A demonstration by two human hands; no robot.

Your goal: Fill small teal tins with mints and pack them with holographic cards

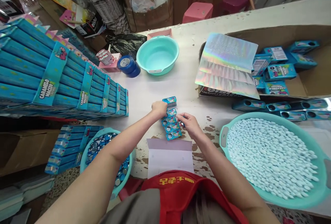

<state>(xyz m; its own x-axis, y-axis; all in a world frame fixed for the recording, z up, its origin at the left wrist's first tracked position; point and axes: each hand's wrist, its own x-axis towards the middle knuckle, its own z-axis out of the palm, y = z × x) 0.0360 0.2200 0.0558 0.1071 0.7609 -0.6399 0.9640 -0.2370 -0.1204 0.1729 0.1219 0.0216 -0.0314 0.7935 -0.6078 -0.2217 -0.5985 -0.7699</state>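
Note:
Several small blue boxes (172, 127) labelled "Caramelo Macizo" lie in a short column on the white table, with round openings showing at their left ends. My left hand (159, 109) is closed at the left end of the upper boxes, touching them; what its fingers hold, if anything, is hidden. Beside the right ends of the boxes, my right hand (190, 124) pinches a small shiny round piece (182, 124), partly covered by the fingers. A sheet of white folded card (170, 160) lies between the boxes and my red apron.
Left are stacked blue display boxes (23, 68) and a basin of shiny blue caps (99, 146). Ahead stand a turquoise basin (157, 56) and blue tape rolls (128, 66). Right are a basin of pale blue pieces (271, 158) and a carton (310, 82) with blue boxes.

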